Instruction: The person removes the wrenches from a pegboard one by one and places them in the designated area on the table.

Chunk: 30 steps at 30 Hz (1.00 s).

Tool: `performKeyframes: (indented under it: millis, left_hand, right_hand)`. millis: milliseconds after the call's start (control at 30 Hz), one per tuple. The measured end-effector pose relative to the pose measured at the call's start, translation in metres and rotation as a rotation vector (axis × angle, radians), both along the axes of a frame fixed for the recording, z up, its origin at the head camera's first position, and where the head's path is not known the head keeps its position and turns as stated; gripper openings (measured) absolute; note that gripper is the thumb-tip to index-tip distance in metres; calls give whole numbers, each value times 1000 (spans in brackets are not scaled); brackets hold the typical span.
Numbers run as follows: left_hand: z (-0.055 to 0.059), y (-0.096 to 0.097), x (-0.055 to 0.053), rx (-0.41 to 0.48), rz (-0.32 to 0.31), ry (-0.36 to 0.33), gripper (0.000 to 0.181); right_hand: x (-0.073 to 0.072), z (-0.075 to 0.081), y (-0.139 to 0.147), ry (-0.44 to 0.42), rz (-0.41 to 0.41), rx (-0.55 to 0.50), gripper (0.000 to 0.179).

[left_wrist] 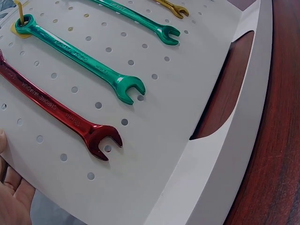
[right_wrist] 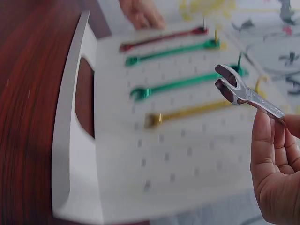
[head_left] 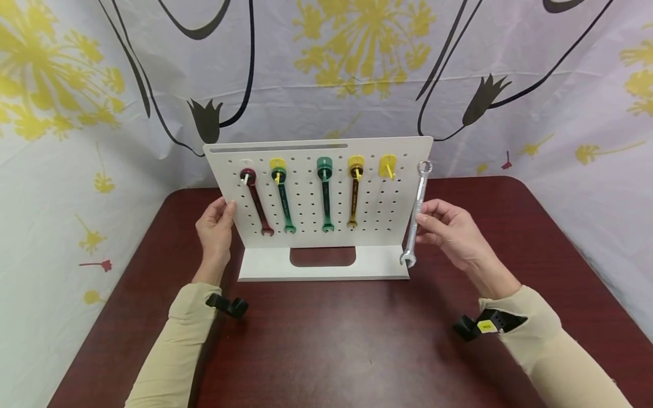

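Note:
My right hand (head_left: 451, 232) pinches a silver combination wrench (head_left: 416, 215) between thumb and fingers, beside the right edge of a white pegboard (head_left: 306, 218). The wrench stands nearly upright, ring end at the top and open jaw at the bottom. My left hand (head_left: 215, 232) grips the board's left edge, thumb in front and the other fingers partly hidden behind it. On the board's hooks hang a red wrench (head_left: 258, 204), two green wrenches (left_wrist: 79, 58) and a gold wrench (head_left: 354, 198), open ends down. A yellow hook (head_left: 388, 166) at the right end carries no wrench.
The pegboard stands on a dark red-brown table (head_left: 326, 340), its base having a cut-out slot in the middle. Behind and at the sides hangs a white cloth (head_left: 326, 113) with yellow flowers and dark stems. Each sleeve wears a black wrist camera (head_left: 227, 306).

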<state>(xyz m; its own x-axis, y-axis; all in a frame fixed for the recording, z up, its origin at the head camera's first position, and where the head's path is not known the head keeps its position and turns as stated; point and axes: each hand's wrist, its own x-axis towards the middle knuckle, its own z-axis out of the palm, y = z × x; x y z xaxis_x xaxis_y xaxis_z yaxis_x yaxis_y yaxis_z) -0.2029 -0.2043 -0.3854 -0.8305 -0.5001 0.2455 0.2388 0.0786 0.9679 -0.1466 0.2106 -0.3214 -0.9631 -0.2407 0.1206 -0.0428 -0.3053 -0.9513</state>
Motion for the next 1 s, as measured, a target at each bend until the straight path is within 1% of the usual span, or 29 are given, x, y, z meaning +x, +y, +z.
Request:
performKeyframes:
  millis: [100, 200, 333, 400, 567, 733, 833, 1000]
  left_hand:
    - [1, 0, 0, -1, 0, -2, 28]
    - [1, 0, 0, 3, 2, -1, 27]
    - [2, 0, 0, 0, 8, -2, 28]
    - [1, 0, 0, -4, 7, -8, 28]
    - [0, -1, 1, 1, 3, -14, 26]
    - [-1, -2, 1, 5, 5, -17, 24]
    - [-1, -2, 1, 1, 3, -19, 27]
    - [0, -1, 2, -7, -4, -26, 30]
  right_hand:
    - [-4, -7, 18, -15, -37, -8, 17]
    - [-10, -18, 35, -35, -78, 27, 16]
    - [-18, -33, 53, -75, -130, 138, 9]
    - [-22, -42, 61, -103, -143, 194, 8]
    - [-33, -59, 76, -191, -143, 278, 10]
    - [-43, -72, 85, -273, -135, 341, 10]
    - [-46, -77, 88, -303, -134, 377, 10]
    - [-48, -84, 91, -321, -153, 469, 9]
